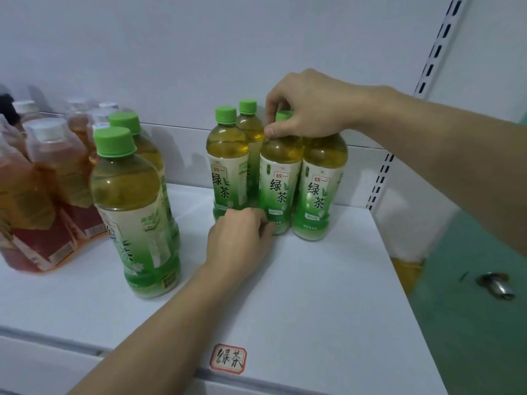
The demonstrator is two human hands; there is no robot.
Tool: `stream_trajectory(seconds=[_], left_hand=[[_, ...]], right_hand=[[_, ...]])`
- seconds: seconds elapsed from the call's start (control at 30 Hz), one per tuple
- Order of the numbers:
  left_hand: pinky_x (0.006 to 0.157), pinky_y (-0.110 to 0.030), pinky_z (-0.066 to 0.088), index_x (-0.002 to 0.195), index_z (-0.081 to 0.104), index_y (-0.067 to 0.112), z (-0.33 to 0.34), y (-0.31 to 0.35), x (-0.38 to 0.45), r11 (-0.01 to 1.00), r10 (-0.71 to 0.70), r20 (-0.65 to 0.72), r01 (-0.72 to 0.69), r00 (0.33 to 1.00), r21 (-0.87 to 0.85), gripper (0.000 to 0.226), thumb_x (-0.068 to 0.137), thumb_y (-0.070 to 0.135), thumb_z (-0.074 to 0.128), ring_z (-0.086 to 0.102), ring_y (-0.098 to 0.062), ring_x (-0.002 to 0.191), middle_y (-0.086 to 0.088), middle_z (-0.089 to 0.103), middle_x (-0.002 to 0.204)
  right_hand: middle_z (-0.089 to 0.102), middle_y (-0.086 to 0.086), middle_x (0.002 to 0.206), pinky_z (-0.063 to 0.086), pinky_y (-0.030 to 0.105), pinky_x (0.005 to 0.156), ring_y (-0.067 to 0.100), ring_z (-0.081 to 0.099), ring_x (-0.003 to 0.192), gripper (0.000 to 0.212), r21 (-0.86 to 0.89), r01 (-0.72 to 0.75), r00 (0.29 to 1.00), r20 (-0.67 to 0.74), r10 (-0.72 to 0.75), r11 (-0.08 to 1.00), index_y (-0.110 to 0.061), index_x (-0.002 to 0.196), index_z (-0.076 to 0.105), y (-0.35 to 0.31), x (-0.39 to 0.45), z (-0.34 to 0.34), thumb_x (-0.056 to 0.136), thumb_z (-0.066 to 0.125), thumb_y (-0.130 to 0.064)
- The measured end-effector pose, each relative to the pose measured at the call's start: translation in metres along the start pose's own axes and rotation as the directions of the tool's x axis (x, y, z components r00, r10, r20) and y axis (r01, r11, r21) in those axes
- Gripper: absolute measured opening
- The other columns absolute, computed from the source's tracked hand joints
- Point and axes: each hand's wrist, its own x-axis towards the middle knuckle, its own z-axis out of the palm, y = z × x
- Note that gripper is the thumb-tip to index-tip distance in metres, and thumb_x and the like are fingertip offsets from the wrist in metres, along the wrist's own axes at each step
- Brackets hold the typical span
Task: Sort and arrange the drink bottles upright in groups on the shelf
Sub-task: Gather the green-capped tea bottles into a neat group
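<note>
Several green tea bottles with green caps stand upright in a cluster at the back right of the white shelf [328, 280]. My right hand [308, 106] grips the neck and cap of one front bottle [281, 178] from above. My left hand [239, 240] touches the base of that same bottle, fingers curled against it. Beside it stand a right bottle [320, 189] and a left bottle [226, 166], with one more behind. Two further green tea bottles [134, 212] stand upright apart, nearer me on the left.
A group of red-orange tea bottles [42, 201] with white caps fills the shelf's left end. A handwritten label sticker [228, 358] sits on the front edge. A slotted upright [436, 49] bounds the shelf on the right, with green floor beyond.
</note>
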Motion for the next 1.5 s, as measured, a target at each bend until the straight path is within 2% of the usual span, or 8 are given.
stream_trajectory(seconds=[0.2, 0.3, 0.47, 0.93, 1.2, 1.3, 1.4, 1.5], left_hand=[[0.057, -0.031, 0.045, 0.072, 0.060, 0.024, -0.011, -0.014, -0.008, 0.953, -0.214, -0.114, 0.181, 0.970, -0.244, 0.022, 0.089, 0.037, 0.058, 0.059, -0.017, 0.068, 0.009, 0.063, 0.067], [0.059, -0.032, 0.038, 0.082, 0.049, 0.021, -0.015, -0.014, -0.007, 0.845, -0.387, -0.167, 0.276, 0.907, -0.458, 0.013, 0.088, 0.026, 0.060, 0.053, -0.019, 0.076, 0.002, 0.056, 0.082], [0.102, -0.045, 0.046, 0.137, 0.037, 0.021, -0.007, -0.024, -0.002, 0.819, -0.465, -0.071, 0.398, 0.882, -0.414, 0.063, 0.085, 0.030, 0.071, 0.047, -0.026, 0.126, -0.005, 0.043, 0.138], [0.105, -0.049, 0.036, 0.140, 0.039, 0.025, 0.000, -0.028, 0.003, 0.912, -0.342, 0.020, 0.337, 0.939, -0.234, 0.053, 0.094, 0.029, 0.066, 0.050, -0.027, 0.127, 0.001, 0.058, 0.133], [0.104, -0.049, 0.035, 0.143, 0.038, 0.028, 0.001, -0.029, 0.009, 0.910, -0.352, 0.039, 0.351, 0.935, -0.222, 0.058, 0.094, 0.034, 0.067, 0.051, -0.027, 0.129, 0.002, 0.059, 0.137], [0.104, -0.048, 0.035, 0.144, 0.037, 0.025, -0.001, -0.029, 0.008, 0.914, -0.346, 0.061, 0.351, 0.936, -0.206, 0.061, 0.093, 0.037, 0.068, 0.050, -0.030, 0.130, -0.001, 0.058, 0.138], [0.104, -0.044, 0.039, 0.151, 0.031, 0.016, -0.007, -0.028, -0.001, 0.920, -0.330, 0.104, 0.344, 0.938, -0.186, 0.072, 0.093, 0.037, 0.067, 0.047, -0.032, 0.133, -0.008, 0.052, 0.144], [0.094, -0.034, 0.043, 0.142, 0.045, 0.015, -0.019, -0.026, -0.014, 0.944, -0.269, 0.160, 0.293, 0.950, -0.153, 0.057, 0.092, 0.035, 0.065, 0.052, -0.030, 0.126, -0.009, 0.056, 0.139]], right_hand=[[0.064, -0.006, 0.110, 0.042, 0.031, 0.080, 0.014, 0.057, 0.095, 0.036, 0.000, 0.081, 0.963, -0.258, -0.079, 0.997, -0.025, 0.117, 0.064, -0.025, 0.008, -0.011, 0.099, 0.052, -0.054], [0.054, -0.008, 0.112, 0.037, 0.031, 0.085, 0.014, 0.049, 0.102, 0.041, -0.032, 0.141, 0.973, -0.178, -0.144, 0.990, -0.027, 0.130, 0.058, -0.047, 0.025, -0.004, 0.101, 0.048, -0.054], [0.064, 0.002, 0.123, 0.036, 0.027, 0.080, 0.016, 0.049, 0.098, 0.030, -0.032, 0.136, 0.989, -0.059, -0.138, 0.990, -0.021, 0.115, 0.068, -0.057, 0.045, 0.015, 0.098, 0.060, -0.044], [0.065, 0.000, 0.103, 0.045, 0.032, 0.072, 0.027, 0.061, 0.094, 0.006, -0.046, 0.030, 0.996, -0.077, -0.033, 0.998, -0.034, 0.092, 0.063, -0.054, 0.039, 0.015, 0.096, 0.060, -0.037], [0.061, 0.003, 0.123, 0.045, 0.042, 0.090, 0.029, 0.055, 0.117, 0.026, -0.090, -0.012, 0.986, -0.165, -0.003, 0.996, -0.032, 0.122, 0.063, -0.052, 0.024, 0.022, 0.099, 0.054, -0.040], [0.056, 0.002, 0.119, 0.042, 0.046, 0.096, 0.024, 0.049, 0.118, 0.030, -0.017, -0.011, 0.909, -0.416, 0.003, 1.000, -0.029, 0.127, 0.059, -0.058, -0.001, 0.030, 0.098, 0.053, -0.035], [0.059, -0.002, 0.097, 0.047, 0.033, 0.081, 0.015, 0.055, 0.092, 0.017, 0.246, 0.121, 0.719, -0.689, 0.085, 0.962, -0.018, 0.104, 0.066, -0.064, -0.045, 0.058, 0.088, 0.059, -0.018], [0.059, -0.004, 0.088, 0.043, 0.020, 0.069, 0.005, 0.052, 0.074, 0.011, 0.408, 0.136, 0.745, -0.643, 0.179, 0.903, -0.017, 0.091, 0.064, -0.070, -0.085, 0.104, 0.084, 0.064, -0.007]])
